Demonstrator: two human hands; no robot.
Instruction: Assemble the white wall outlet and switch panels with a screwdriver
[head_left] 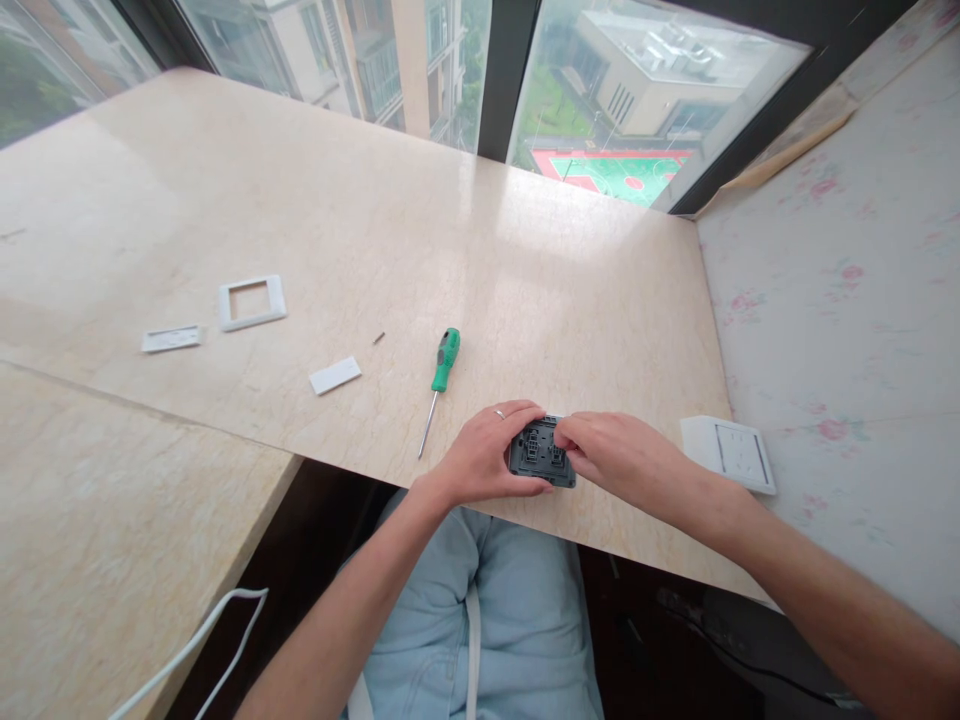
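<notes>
My left hand (484, 450) grips a dark grey wall switch base (536, 468) from its left side, thumb along the near edge and fingers along the far edge. The base's inner face, with two raised switch mechanisms, points up, close to the counter's front edge. Over the right-hand mechanism, my right hand (611, 448) is closed with thumb and fingertips pinched together; whatever they grip there is hidden. To the left of my hands lies a green-handled screwdriver (447, 362), its shaft pointing toward me. A small screw-like metal piece (379, 338) rests beyond it.
A white flat cover (335, 375), a white narrow piece (172, 339) and a white square frame (282, 300) lie on the left of the stone counter (570, 300). Another white switch or socket panel (739, 455) sits by the right wall. A white cable (217, 610) hangs lower left.
</notes>
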